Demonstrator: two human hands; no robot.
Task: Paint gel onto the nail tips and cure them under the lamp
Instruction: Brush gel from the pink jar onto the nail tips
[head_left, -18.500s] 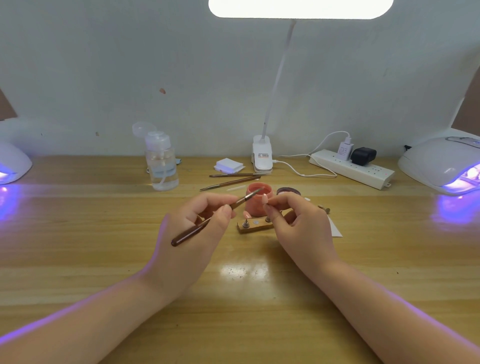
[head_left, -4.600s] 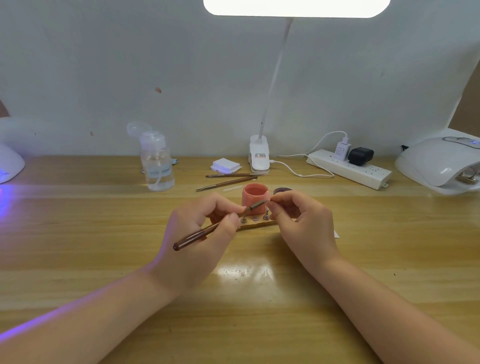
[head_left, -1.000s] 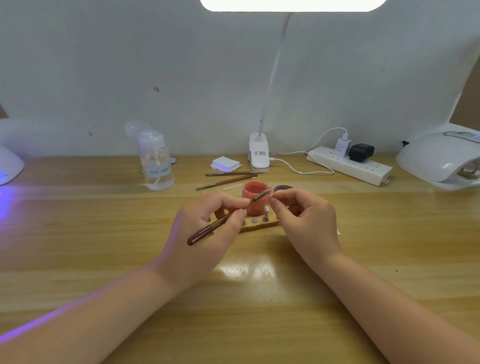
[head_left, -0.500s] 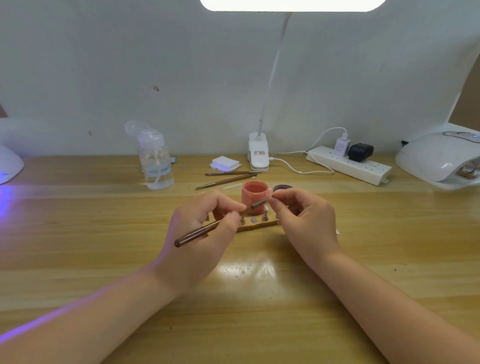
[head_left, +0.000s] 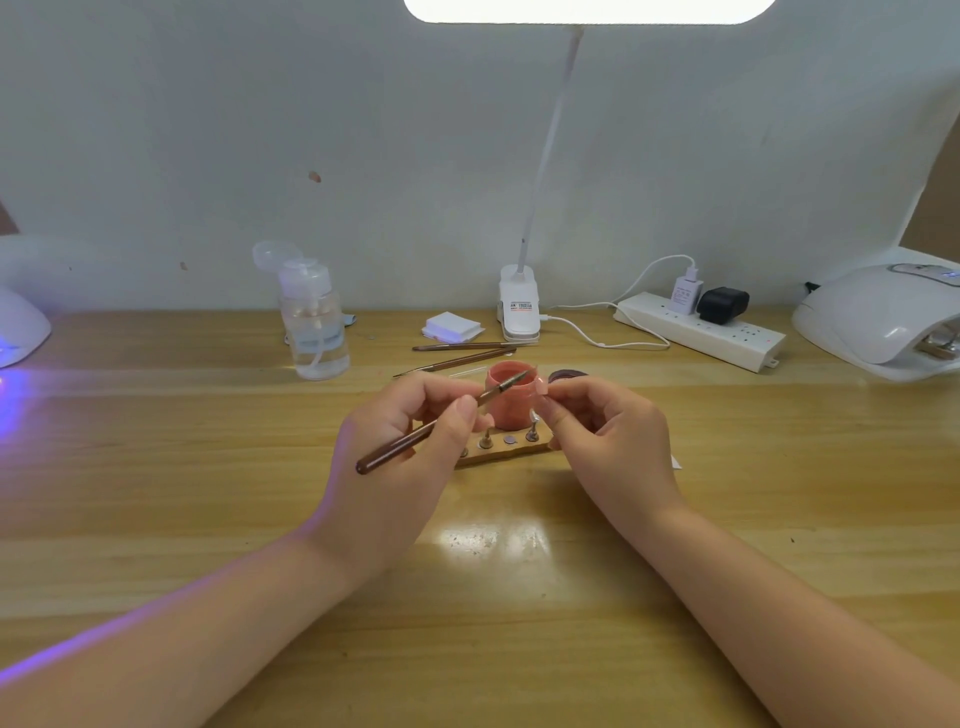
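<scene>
Left hand (head_left: 400, 441) grips the gel brush (head_left: 441, 421), right hand (head_left: 602, 431) pinches a nail tip (head_left: 541, 385); painting is underway, curing remains

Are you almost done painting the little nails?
Not yet. Done: the pink gel pot is open. In hand: the left hand holds a brush, and the right hand pinches one nail tip. Left: curing under the lamp, where something already sits, then the holder's other pegs.
</scene>
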